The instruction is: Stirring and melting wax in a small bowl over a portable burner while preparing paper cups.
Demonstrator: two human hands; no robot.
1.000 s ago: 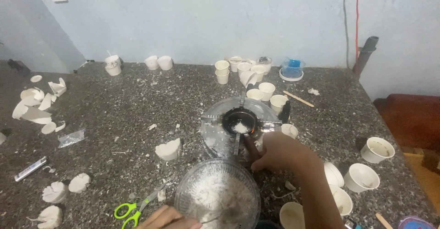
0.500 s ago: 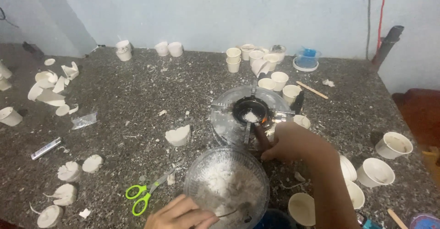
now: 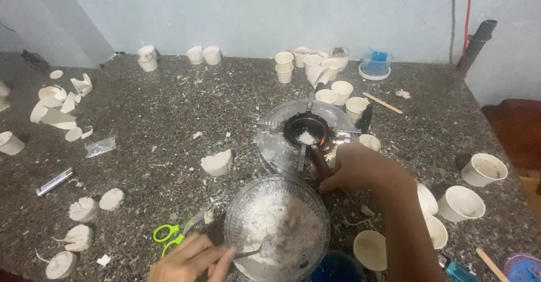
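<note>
White flaky powder fills the clear glass bowl (image 3: 277,225) at six o'clock on the speckled stone table (image 3: 169,118), and the left hand (image 3: 189,262), at the bowl's eight o'clock, pinches a thin spoon (image 3: 251,254) whose tip is buried in the powder, its long axis running about nine to three. The small black pan (image 3: 305,132) on the round burner (image 3: 276,141) lies at twelve o'clock from the bowl. The right hand (image 3: 360,169) is nearer to the pan, fingers curled shut on its dark handle (image 3: 320,166), forearm slanting in from five o'clock.
</note>
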